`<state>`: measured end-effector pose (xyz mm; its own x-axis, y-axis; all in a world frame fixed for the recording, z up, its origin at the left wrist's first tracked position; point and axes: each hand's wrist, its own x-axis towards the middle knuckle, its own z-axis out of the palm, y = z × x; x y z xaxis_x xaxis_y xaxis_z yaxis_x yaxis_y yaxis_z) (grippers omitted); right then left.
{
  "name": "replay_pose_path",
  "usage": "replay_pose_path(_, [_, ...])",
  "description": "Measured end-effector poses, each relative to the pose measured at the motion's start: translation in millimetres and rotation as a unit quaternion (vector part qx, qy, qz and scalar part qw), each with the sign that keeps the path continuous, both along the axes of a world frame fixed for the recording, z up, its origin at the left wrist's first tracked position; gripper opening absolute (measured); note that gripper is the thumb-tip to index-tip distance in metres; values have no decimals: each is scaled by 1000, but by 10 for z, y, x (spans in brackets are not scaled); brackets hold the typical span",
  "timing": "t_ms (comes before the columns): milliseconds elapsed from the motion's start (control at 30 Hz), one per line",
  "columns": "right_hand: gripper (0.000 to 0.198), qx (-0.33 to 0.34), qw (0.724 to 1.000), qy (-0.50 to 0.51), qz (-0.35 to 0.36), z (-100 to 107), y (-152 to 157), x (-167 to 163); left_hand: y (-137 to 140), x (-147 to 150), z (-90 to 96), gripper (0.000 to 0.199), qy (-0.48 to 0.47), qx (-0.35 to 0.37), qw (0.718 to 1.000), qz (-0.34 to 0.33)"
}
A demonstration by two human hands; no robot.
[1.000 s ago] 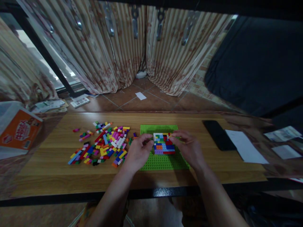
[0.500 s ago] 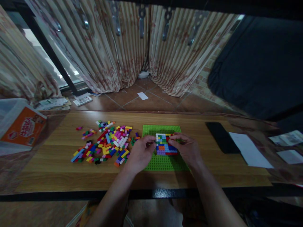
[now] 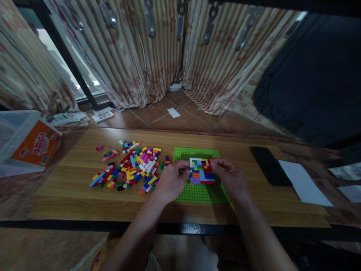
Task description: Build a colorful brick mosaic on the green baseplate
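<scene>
A rectangular build of toy building bricks point(image 3: 201, 176) in white, yellow, red, blue, orange and purple sits over the green studded baseplate point(image 3: 194, 195). My left hand point(image 3: 172, 181) is at the build's left edge, thumb and index finger pinched together. Something small and dark may be between those fingertips; I cannot make it out. At the opposite edge, my right hand point(image 3: 229, 177) has its thumb and fingers closed on the upper right corner of the build. The fingers hide part of both side edges.
Many loose bricks point(image 3: 130, 175) lie piled on the wooden table point(image 3: 93, 209) left of the baseplate. To the right are a black phone point(image 3: 269, 165) and a white sheet of paper point(image 3: 306, 184). A clear plastic box point(image 3: 19, 126) with an orange label stands at the far left.
The whole view has shifted slightly. My right fingers have moved from over the build's top to its upper right edge, uncovering red bricks there. My left hand stays at the left edge.
</scene>
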<state>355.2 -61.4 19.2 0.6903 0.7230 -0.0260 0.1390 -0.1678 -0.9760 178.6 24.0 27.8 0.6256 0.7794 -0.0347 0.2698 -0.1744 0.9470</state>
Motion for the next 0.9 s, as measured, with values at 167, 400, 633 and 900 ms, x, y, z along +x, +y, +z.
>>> replay_pose_path(167, [35,-29,999,-12,16,-11,2,-38,-7,-6,20,24,6,3,1000,4])
replay_pose_path(400, [34,-43,999,-24,0,24,31,-88,-19,-13,43,25,16,18,1000,-3])
replay_pose_path(633, [42,-16,999,38,-7,-27,83,-98,-20,-7,19,26,26,17,1000,1])
replay_pose_path(900, [43,-12,999,51,-2,-38,86,-91,-62,6,87,25,40,5,999,10])
